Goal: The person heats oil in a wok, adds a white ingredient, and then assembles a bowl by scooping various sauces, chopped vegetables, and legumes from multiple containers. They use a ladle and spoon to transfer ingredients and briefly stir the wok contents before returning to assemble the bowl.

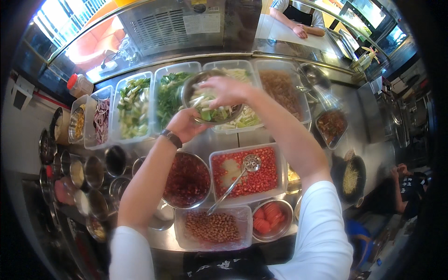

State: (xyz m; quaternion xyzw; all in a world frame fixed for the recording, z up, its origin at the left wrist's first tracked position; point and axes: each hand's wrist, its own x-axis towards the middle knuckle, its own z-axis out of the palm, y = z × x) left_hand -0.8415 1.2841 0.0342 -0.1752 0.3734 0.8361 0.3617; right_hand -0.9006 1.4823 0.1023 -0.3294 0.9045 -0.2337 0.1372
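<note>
My left hand [187, 124], with a dark watch on its wrist, grips the near left rim of a steel bowl [224, 118] holding chopped greens and white stalks. Over the bowl is my right hand [225, 91], blurred, with fingers spread at the vegetables; whether it holds any is unclear. The bowl hangs above plastic tubs of leafy greens [164, 101] and of pale cut stalks [245, 120]. To the right stands a tub of brownish translucent strips [281, 91]. Further left are a tub of chopped scallions [134, 108] and one of sliced red onion [102, 119].
Closer in stand a pot of dark red sauce [187, 178], a tub of chopped red chillies [262, 178] with a slotted ladle [252, 163], a tub of beans or nuts [211, 227] and a bowl of tomato slices [269, 218]. Several steel pots crowd the left. Two other people are in view.
</note>
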